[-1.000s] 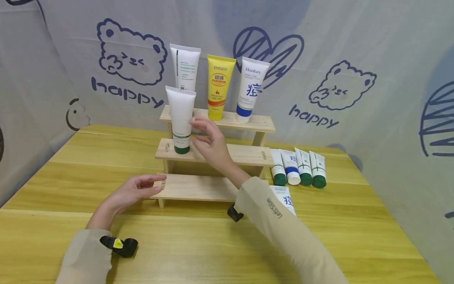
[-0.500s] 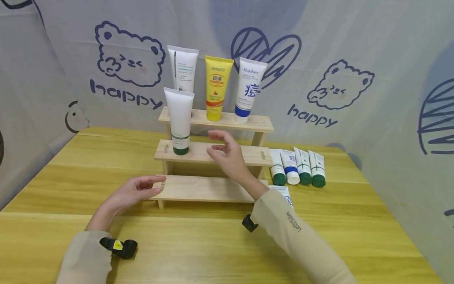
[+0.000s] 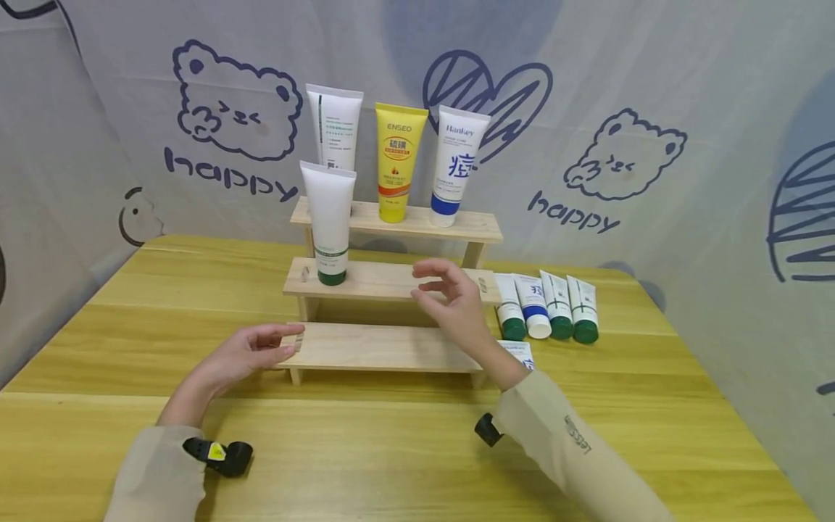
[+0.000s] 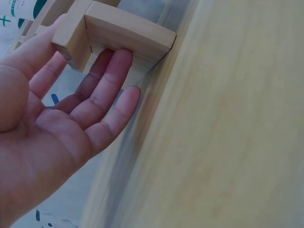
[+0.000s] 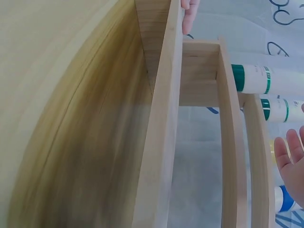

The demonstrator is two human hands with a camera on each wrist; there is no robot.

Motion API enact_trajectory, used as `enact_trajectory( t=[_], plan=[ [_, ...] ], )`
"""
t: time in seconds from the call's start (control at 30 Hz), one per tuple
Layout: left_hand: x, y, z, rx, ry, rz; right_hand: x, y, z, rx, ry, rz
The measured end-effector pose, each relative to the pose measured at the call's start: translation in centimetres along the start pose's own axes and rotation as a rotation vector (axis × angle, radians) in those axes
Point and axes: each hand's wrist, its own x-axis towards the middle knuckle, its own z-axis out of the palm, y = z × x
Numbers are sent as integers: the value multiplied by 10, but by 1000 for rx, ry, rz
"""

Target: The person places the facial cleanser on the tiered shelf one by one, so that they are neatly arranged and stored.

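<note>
A three-tier wooden display stand (image 3: 391,346) stands on the table. My left hand (image 3: 244,355) holds the left end of its lowest shelf, thumb at the front edge; in the left wrist view its other fingers lie against the side leg. My right hand (image 3: 457,308) holds nothing, fingers loosely bent in front of the middle shelf's right part. On that shelf's left end stands a white tube with a green cap (image 3: 329,221). The top shelf bears another white tube (image 3: 338,123), a yellow tube (image 3: 399,163) and a white-and-blue tube (image 3: 459,167), all upright on their caps.
Several white tubes (image 3: 557,304) with green or white caps lie in a row right of the stand. One more white tube (image 3: 518,351) lies in front of them, partly hidden by the right forearm. A patterned cloth (image 3: 391,43) hangs behind the wooden table (image 3: 326,449).
My right hand has let go of the white tube on the middle shelf and moved right, away from it. The left hand stays at the lowest shelf's end.
</note>
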Motion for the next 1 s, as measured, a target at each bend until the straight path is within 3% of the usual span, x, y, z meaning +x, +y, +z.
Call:
enact_trajectory(
  t=[0.3,0.77,1.0],
  plan=[
    [0,0,0,-3,-3,1,-20,-7,-21,-27,-3,33],
    [-1,1,-1,20,-6,-9,-48,2,-50,-25,-24,-62],
    [-1,1,-1,2,-10,-11,-61,3,-63,-91,-35,-18]
  ],
)
